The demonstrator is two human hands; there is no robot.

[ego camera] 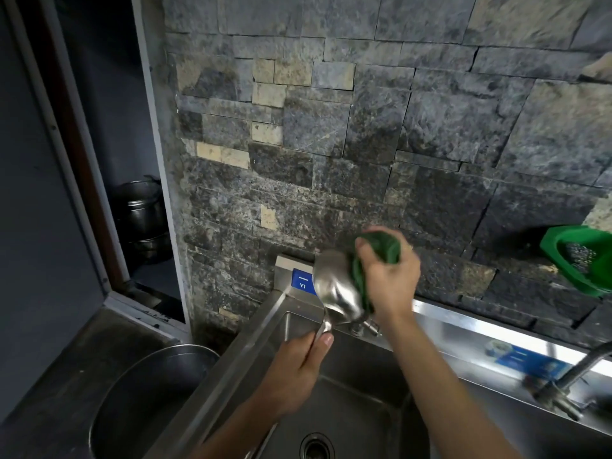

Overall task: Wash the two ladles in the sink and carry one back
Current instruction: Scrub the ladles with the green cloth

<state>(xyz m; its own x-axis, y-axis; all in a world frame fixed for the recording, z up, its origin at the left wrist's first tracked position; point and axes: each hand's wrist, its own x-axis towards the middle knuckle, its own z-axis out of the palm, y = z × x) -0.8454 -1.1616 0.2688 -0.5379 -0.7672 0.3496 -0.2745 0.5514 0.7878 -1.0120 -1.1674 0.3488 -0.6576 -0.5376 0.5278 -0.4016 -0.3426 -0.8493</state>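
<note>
Over steel sink [347, 409], round drain at basin bottom. Left of sink, wide round metal basin [145, 392], dull grey, contents not clear. Left hand [294, 376] grip clenched on ladle's thin handle. Ladle [334, 293] polished steel, rounded bowl raised above sink's back rim. Right hand [387, 276] grip grasping green scrub pad [377, 253], pad pressed against ladle bowl. Bent tap [569, 376] at right. Green plastic basket [583, 260] on rough stone wall holds steel wool. Stacked steel pots [142, 217] in dark recess at left.
</note>
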